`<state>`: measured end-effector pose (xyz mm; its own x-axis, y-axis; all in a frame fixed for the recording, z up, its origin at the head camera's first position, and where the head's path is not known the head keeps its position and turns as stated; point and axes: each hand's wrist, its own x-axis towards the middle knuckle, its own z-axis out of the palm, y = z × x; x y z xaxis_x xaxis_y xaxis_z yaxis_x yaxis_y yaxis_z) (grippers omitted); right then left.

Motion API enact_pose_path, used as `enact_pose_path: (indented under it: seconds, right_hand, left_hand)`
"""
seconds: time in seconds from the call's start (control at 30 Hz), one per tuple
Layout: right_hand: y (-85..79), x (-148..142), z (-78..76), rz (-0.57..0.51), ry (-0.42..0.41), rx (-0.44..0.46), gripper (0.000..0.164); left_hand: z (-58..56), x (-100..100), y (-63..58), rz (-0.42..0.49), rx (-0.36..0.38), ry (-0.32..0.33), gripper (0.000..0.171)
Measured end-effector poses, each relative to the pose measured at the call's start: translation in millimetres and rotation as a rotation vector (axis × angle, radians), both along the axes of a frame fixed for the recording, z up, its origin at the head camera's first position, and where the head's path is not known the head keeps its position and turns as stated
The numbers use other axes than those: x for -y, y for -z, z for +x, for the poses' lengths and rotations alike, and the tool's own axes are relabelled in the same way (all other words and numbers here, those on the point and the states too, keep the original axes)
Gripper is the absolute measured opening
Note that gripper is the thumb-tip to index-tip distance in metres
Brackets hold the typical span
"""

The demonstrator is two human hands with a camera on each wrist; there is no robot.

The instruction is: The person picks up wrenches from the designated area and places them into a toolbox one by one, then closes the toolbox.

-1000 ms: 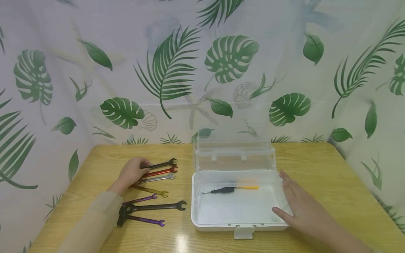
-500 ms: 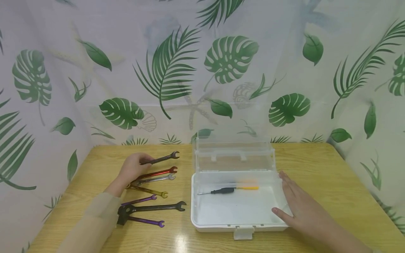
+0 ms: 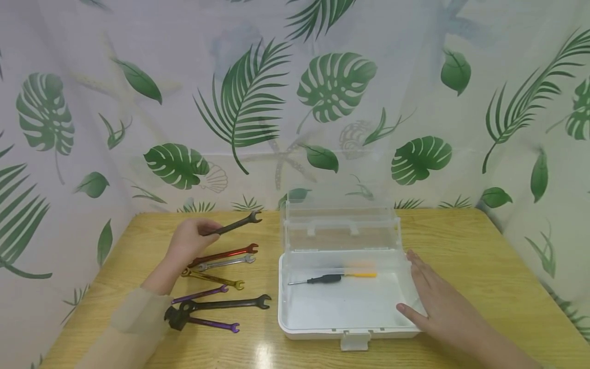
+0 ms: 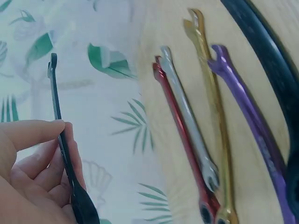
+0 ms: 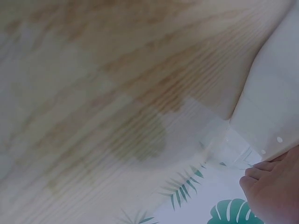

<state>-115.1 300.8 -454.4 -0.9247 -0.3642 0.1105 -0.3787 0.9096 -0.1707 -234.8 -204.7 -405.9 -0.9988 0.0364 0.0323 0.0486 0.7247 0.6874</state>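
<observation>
My left hand (image 3: 189, 241) pinches a black wrench (image 3: 237, 223) between thumb and fingers, its open-ended jaw tilted up to the right. In the left wrist view that wrench (image 4: 63, 135) is raised off the table. Below the hand lie a red wrench (image 3: 230, 253), a silver wrench (image 3: 228, 263), a gold wrench (image 3: 216, 279), a purple wrench (image 3: 200, 294), a larger black wrench (image 3: 230, 303) and another purple wrench (image 3: 214, 324). My right hand (image 3: 442, 302) rests with straight fingers against the right side of a white toolbox (image 3: 288, 328), its thumb at the rim.
The toolbox's clear lid (image 3: 341, 236) stands raised at the back. Inside lie a black-handled screwdriver (image 3: 324, 279) and an orange-yellow handled tool (image 3: 364, 274). A black tool head (image 3: 175, 318) lies at the wrenches' left ends. Leaf-patterned cloth (image 3: 258, 102) hangs behind the wooden table (image 3: 479, 246).
My left hand has lifted the black wrench from beside the red one, up and away from the table, tilting its jaw end higher. The right hand and toolbox have stayed put.
</observation>
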Motion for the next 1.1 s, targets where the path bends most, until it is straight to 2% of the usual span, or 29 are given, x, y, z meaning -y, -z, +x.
enact_pose_path:
  seconds: [0.2,0.47,0.67,0.87,1.1]
  right_hand:
    - [3.4,-1.4,-0.5,0.003,-0.014,-0.035,0.099]
    - [5.0,-1.8,-1.2,0.002,-0.019,-0.054,0.098]
    - [6.3,-2.9,-1.6,-0.001,-0.023,-0.067,0.098]
    - [7.2,-3.8,-1.3,0.009,-0.041,-0.112,0.098]
    - [5.9,-2.9,-1.6,0.008,-0.022,-0.076,0.098]
  left_hand:
    - [11.8,-14.9,-17.9,0.015,-0.016,0.075,0.021]
    - [20.8,-43.7,-26.8,-0.021,-0.048,0.19,0.018]
    - [30.2,-71.0,-34.8,-0.01,-0.05,0.246,0.017]
    - [32.2,-95.5,-28.4,-0.016,-0.091,0.288,0.016]
    - [31.2,-123.6,-15.3,-0.013,-0.095,0.341,0.016]
